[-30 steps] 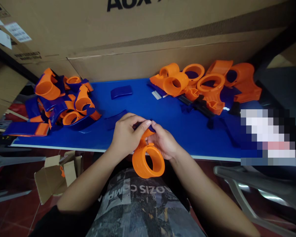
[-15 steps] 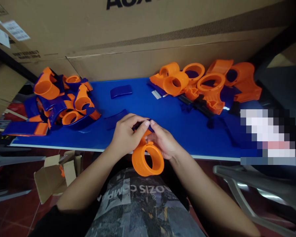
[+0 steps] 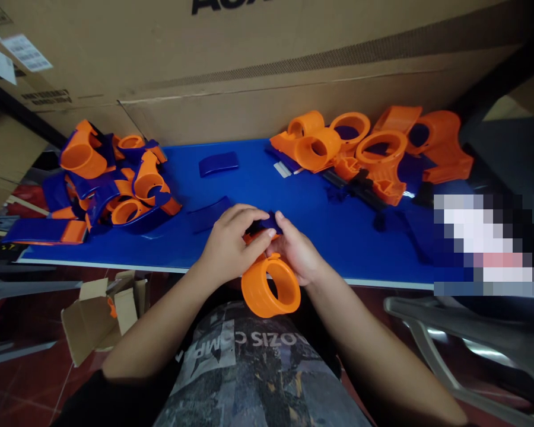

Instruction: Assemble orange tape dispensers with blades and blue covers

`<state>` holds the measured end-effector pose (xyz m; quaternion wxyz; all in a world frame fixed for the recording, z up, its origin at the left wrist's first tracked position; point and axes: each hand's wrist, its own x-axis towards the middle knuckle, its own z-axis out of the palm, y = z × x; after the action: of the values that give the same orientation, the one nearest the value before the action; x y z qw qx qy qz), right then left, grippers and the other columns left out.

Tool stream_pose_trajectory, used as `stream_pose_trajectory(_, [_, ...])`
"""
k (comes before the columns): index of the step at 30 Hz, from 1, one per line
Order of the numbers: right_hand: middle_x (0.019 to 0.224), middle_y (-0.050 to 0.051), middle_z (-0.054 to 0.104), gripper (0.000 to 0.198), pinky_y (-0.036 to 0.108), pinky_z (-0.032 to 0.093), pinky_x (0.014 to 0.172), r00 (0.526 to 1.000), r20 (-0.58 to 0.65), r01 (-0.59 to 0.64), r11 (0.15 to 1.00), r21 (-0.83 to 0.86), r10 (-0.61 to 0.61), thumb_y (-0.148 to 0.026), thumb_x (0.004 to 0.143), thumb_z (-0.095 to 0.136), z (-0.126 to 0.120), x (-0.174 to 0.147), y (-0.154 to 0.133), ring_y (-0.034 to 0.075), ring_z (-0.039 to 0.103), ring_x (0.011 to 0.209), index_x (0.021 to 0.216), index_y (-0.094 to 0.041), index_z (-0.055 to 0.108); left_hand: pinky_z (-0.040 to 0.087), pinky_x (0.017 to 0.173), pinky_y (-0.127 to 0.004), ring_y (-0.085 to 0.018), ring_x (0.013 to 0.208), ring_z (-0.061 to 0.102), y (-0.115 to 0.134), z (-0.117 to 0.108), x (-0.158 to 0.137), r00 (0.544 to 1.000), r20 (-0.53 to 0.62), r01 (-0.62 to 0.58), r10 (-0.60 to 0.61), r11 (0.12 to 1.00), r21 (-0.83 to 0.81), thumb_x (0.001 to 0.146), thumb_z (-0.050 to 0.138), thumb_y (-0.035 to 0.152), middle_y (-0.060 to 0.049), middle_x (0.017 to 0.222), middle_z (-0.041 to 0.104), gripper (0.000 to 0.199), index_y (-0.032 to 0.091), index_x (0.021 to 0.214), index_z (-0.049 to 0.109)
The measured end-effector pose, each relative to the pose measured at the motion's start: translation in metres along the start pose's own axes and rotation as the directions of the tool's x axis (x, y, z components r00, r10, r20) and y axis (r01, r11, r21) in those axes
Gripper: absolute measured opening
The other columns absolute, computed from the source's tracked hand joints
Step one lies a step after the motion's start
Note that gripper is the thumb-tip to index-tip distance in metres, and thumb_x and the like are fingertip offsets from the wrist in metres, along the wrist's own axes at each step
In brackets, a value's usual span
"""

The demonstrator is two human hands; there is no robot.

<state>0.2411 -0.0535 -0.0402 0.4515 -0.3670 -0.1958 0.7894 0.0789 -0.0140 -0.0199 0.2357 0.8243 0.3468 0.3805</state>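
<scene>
In front of my body, just over the near edge of the table, I hold an orange tape dispenser (image 3: 270, 290) with its round hub hanging toward me. My left hand (image 3: 231, 243) is closed over its far end, the thumb lying across the top. From the other side my right hand (image 3: 300, 252) grips the same dispenser, thumb raised beside a dark blue piece (image 3: 272, 222) at that end. My fingers hide much of this piece and how it sits on the orange body. A loose blue curved cover (image 3: 210, 214) lies just beyond my left hand.
Assembled orange-and-blue dispensers (image 3: 115, 190) are heaped at the left. Several orange bodies (image 3: 378, 151) lie at the back right, near dark blue parts. Another blue cover (image 3: 219, 164) rests mid-table. A large carton (image 3: 249, 65) stands behind; an open box (image 3: 89, 323) is on the floor.
The orange dispenser has shifted slightly right and turned a little. My right thumb has lifted away from the left one, and more of the dark blue piece shows between them.
</scene>
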Motion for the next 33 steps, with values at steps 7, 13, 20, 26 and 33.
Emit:
stream_pose_trajectory(7, [0.063,0.003,0.069,0.053,0.030,0.054,0.052,0.999,-0.038,0.012,0.998,0.067,-0.010,-0.071,0.100,0.055,-0.001,0.002,0.004,0.018,0.065,0.055,0.088,-0.021,0.068,0.057,0.105,-0.046,-0.024,0.114,0.073,-0.004,0.002,0.001,0.989,0.030,-0.146,0.144,0.983,0.111,0.097,0.071,0.028,-0.009,0.120,0.078,0.012,0.022,0.107,0.072])
stream_pose_trajectory(13, [0.071,0.004,0.074,0.047,0.030,0.060,0.063,0.999,-0.020,0.028,0.995,0.093,-0.026,-0.067,0.100,0.061,-0.005,0.005,0.006,0.017,0.070,0.060,0.095,-0.021,0.068,0.057,0.107,-0.047,-0.026,0.121,0.070,-0.006,0.000,0.000,0.983,0.054,-0.184,0.178,0.971,0.154,0.099,0.070,0.029,-0.011,0.126,0.074,0.014,0.020,0.110,0.070])
stream_pose_trajectory(20, [0.067,-0.001,0.068,0.042,0.029,0.057,0.059,0.999,-0.030,0.037,0.991,0.127,-0.034,-0.065,0.096,0.069,-0.004,0.005,0.006,0.015,0.065,0.057,0.093,-0.023,0.066,0.057,0.109,-0.046,-0.026,0.129,0.068,-0.010,-0.007,0.004,0.979,0.097,-0.189,0.179,0.976,0.108,0.099,0.070,0.029,-0.013,0.135,0.070,0.014,0.020,0.110,0.069])
stream_pose_trajectory(26, [0.070,0.000,0.070,0.040,0.031,0.059,0.059,0.998,-0.039,0.044,0.993,0.113,-0.040,-0.063,0.096,0.069,-0.003,0.006,0.007,0.017,0.067,0.057,0.103,-0.023,0.065,0.059,0.102,-0.045,-0.023,0.116,0.075,-0.010,-0.004,0.004,0.980,0.069,-0.193,0.189,0.980,0.057,0.099,0.073,0.028,-0.008,0.118,0.080,0.013,0.022,0.110,0.070])
stream_pose_trajectory(33, [0.072,0.004,0.075,0.047,0.032,0.056,0.051,0.999,0.034,-0.004,0.996,0.090,0.001,-0.064,0.097,0.066,-0.004,0.003,0.003,0.021,0.069,0.056,0.118,-0.022,0.069,0.061,0.097,-0.042,-0.022,0.108,0.077,-0.010,0.001,-0.003,0.992,-0.003,-0.128,0.128,0.991,0.024,0.095,0.078,0.032,-0.007,0.119,0.081,0.030,0.023,0.123,0.070])
